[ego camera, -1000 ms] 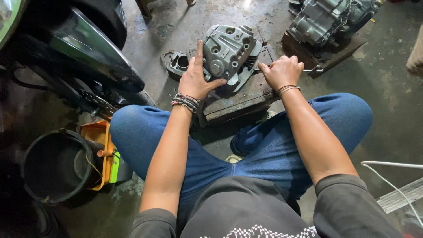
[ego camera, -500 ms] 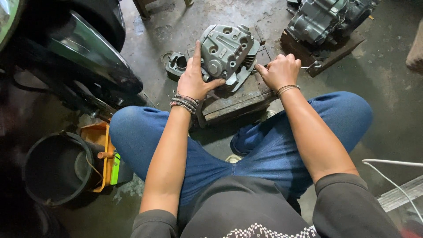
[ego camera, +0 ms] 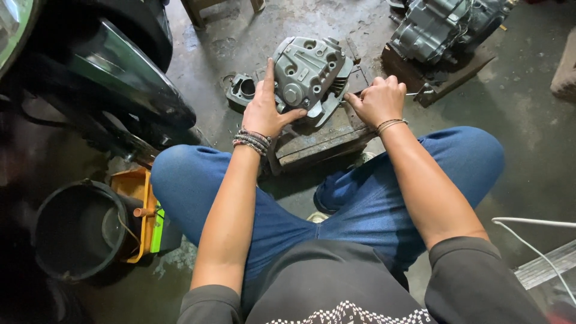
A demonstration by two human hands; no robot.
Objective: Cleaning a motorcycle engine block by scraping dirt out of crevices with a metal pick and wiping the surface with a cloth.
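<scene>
- Your left hand (ego camera: 269,111) lies spread flat against the near-left side of the grey cylinder head (ego camera: 312,75), forefinger pointing up its edge and thumb hooked under the lower rim, bracing it.
- Your right hand (ego camera: 379,101) is curled into a fist at the head's right side, gripping a thin metal tool (ego camera: 414,94) whose working end is hidden between fist and casting; what kind of tool it is cannot be told.
- The cylinder head sits tilted on a worn wooden block (ego camera: 321,141) on the concrete floor, just past your crossed knees.
- By the look of it, you are working on 1 fastener or fitting on the head's right flank while steadying the casting.
- The next move calls for firm counter-pressure from the left palm, so the head does not slide off the block.
- Left of the head lies a small dark cast part (ego camera: 243,90); farther right, an engine block (ego camera: 441,27) on a board.
</scene>
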